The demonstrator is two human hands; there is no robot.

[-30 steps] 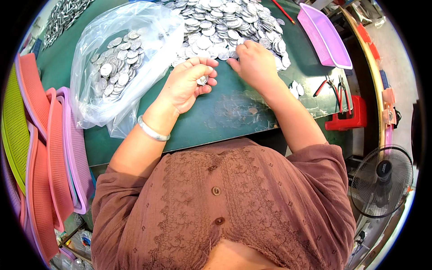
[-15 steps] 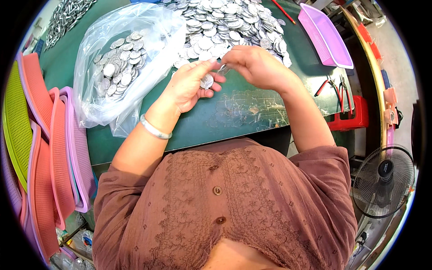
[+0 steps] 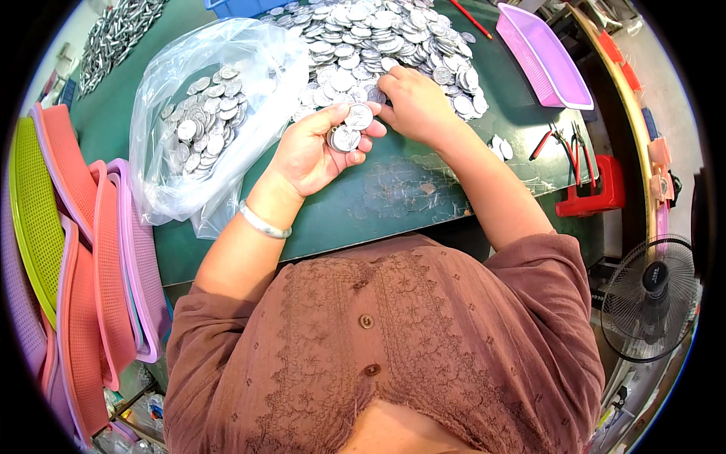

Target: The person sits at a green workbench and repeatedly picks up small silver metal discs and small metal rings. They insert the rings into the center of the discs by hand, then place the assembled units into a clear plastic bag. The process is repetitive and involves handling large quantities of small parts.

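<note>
Several silver coin-like discs (image 3: 347,138) rest in my left hand (image 3: 306,155), its palm turned up and its thumb pressing the upper disc. Just right of it, my right hand (image 3: 414,104) reaches palm down to the near edge of a large pile of matching discs (image 3: 363,38). Its bent fingers and thumb close around a disc (image 3: 376,94) there, with the fingertips partly hidden among the others. Left of my hands lies a clear plastic bag (image 3: 155,98), opened wide, with more silver discs (image 3: 204,121) inside.
Pliers (image 3: 566,151) with red handles and a few loose discs (image 3: 497,147) lie on the green table (image 3: 340,219) at right. A purple basket (image 3: 541,60) stands behind them. Small metal pieces (image 3: 117,41) are heaped far left. Stacked coloured baskets (image 3: 83,303) flank the table; a fan (image 3: 652,299) stands right.
My right hand has moved from beside my left hand to the pile's near edge. More discs show in my left hand. Loose discs that my right forearm covered are now visible.
</note>
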